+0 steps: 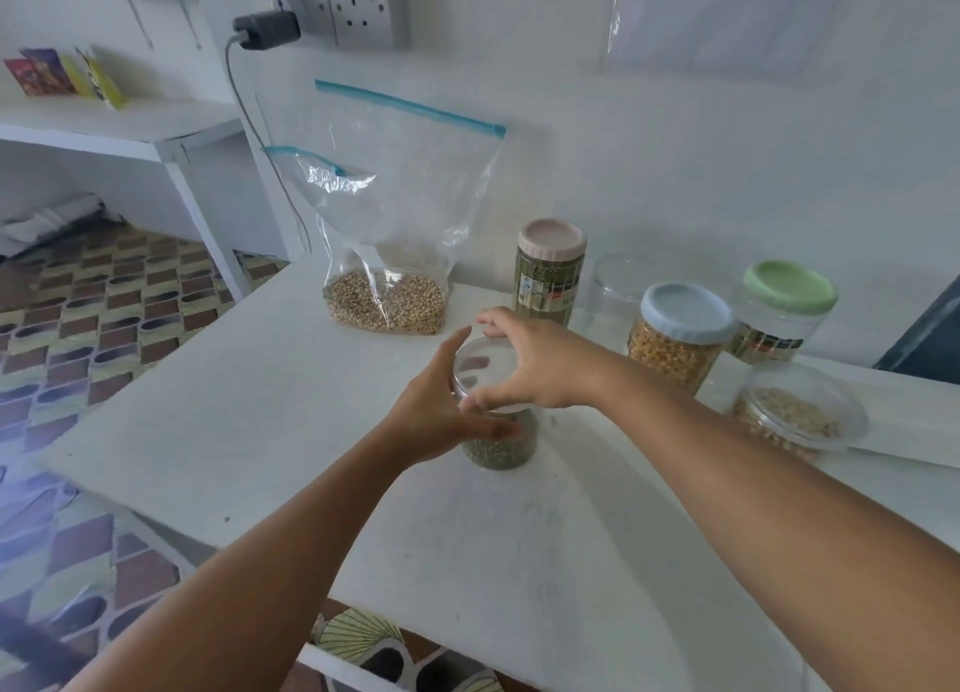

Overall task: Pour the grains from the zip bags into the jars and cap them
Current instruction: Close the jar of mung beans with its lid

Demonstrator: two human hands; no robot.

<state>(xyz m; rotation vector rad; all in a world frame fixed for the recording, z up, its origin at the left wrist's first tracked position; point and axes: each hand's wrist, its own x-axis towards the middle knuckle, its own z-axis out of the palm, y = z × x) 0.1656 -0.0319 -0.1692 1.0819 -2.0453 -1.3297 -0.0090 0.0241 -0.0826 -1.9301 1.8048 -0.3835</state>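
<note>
A clear jar [501, 444] holding green grains stands mid-table. My left hand [434, 405] wraps around its side. On top sits a clear lid [483, 366], and my right hand [540, 364] grips its rim with curled fingers. Behind, a zip bag [387, 254] with tan grains at its bottom leans against the wall, its blue zip strip at the top.
Along the wall stand a pink-lidded jar [550, 275], an uncapped clear jar [615, 291], a blue-lidded jar [680, 335] of yellow grains, a green-lidded jar [784, 309] and a clear-lidded jar [797, 413]. The white table [234, 431] drops off at left over a patterned floor.
</note>
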